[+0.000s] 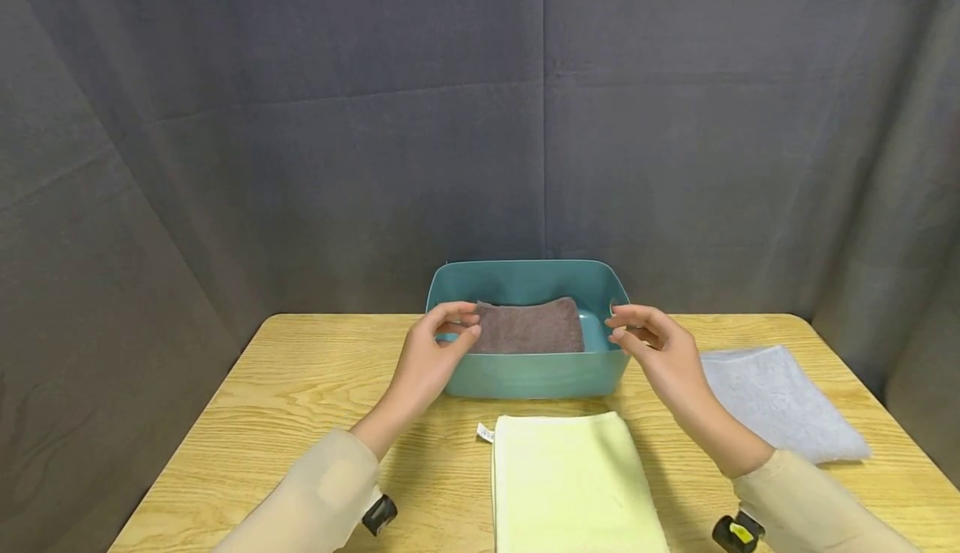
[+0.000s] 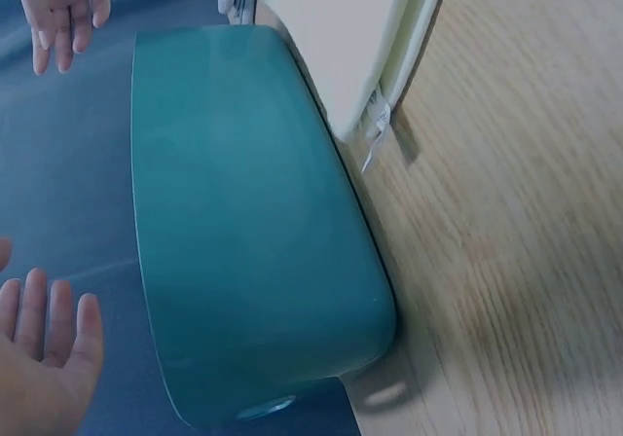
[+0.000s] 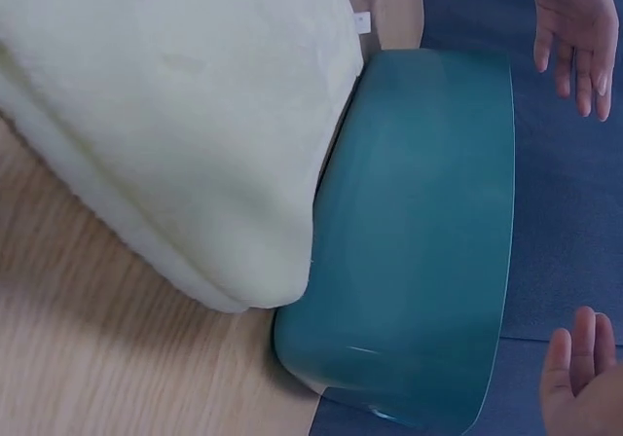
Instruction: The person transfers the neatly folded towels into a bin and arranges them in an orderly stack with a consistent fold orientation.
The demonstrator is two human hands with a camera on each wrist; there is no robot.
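Note:
A teal plastic bin (image 1: 532, 374) stands at the back middle of the wooden table, with a folded brown towel (image 1: 532, 328) lying inside it. My left hand (image 1: 461, 324) hovers over the bin's near left corner, right at the brown towel's left edge. Over the near right corner hovers my right hand (image 1: 622, 328). In the left wrist view my left hand (image 2: 44, 344) shows straight fingers with nothing in them beside the bin (image 2: 253, 222). The right wrist view shows the same of my right hand (image 3: 579, 368) next to the bin (image 3: 428, 232).
A folded pale yellow towel (image 1: 570, 478) lies in front of the bin, close to its near wall, and shows as the yellow towel (image 3: 165, 105) from the wrist. A light grey-blue towel (image 1: 780, 403) lies at the right. A dark curtain hangs behind the table (image 1: 300, 386).

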